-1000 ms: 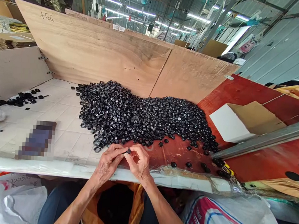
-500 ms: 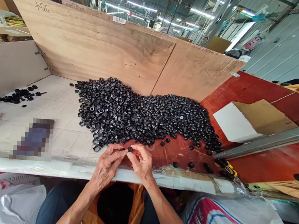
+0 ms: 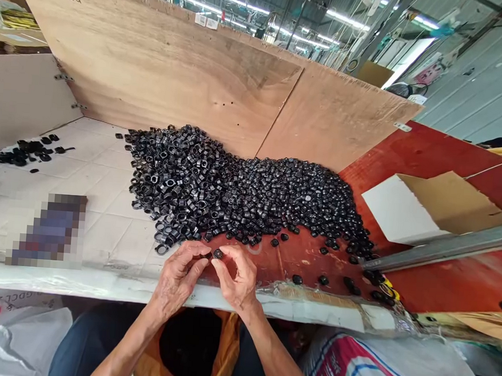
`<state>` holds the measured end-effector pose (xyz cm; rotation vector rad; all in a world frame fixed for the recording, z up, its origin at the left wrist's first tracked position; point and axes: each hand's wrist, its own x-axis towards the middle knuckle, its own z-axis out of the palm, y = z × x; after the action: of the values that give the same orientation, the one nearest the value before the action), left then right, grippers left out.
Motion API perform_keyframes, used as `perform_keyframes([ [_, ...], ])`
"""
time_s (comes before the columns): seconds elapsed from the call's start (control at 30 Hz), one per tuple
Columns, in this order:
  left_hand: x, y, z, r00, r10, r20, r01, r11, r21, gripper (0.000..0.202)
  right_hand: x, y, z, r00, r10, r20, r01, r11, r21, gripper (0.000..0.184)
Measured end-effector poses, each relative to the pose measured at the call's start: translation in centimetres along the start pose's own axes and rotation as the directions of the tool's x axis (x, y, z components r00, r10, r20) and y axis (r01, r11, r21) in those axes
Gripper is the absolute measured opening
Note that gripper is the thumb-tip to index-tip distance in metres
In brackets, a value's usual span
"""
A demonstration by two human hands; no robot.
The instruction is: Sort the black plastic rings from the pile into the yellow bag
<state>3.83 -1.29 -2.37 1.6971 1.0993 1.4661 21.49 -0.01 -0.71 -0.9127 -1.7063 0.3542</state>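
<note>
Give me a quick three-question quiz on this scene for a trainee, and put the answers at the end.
1. Multiple choice: what is between the left hand and the right hand?
A. a steel bolt
B. a small black part
C. a cardboard flap

2. True or false: the heap of black parts rests against a plywood board.

3. Fill in the blank: the loose black parts near the right hand lie on a ____ board.

Key:
1. B
2. True
3. red
</note>
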Motion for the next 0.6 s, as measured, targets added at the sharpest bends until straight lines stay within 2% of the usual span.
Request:
perform_keyframes([
  [0.13, -0.25, 0.04, 0.3, 0.983, -0.185, 0.01, 0.184, 0.975, -0.123, 0.023, 0.08, -0.04, 0.0, 0.999, -0.027, 0.022, 0.027, 1.0, -0.003, 0.017],
  [0.2, -0.3, 0.07, 0.44, 0.972, -0.235, 0.017, 0.234, 0.955, -0.18, 0.023, 0.08, 0.03, 0.05, 0.999, -0.027, 0.025, 0.027, 1.0, -0.003, 0.016],
  [0.5, -0.32, -0.01, 0.52, 0.967, -0.254, 0.02, 0.252, 0.947, -0.199, 0.021, -0.26, 0.27, 0.05, 0.998, 0.03, 0.047, -0.027, 0.999, -0.045, 0.013],
  [0.6, -0.44, -0.16, 0.43, 0.971, -0.239, 0.022, 0.239, 0.952, -0.191, 0.021, -0.41, 0.39, 0.01, 0.998, 0.039, 0.043, -0.035, 0.996, -0.077, 0.018],
])
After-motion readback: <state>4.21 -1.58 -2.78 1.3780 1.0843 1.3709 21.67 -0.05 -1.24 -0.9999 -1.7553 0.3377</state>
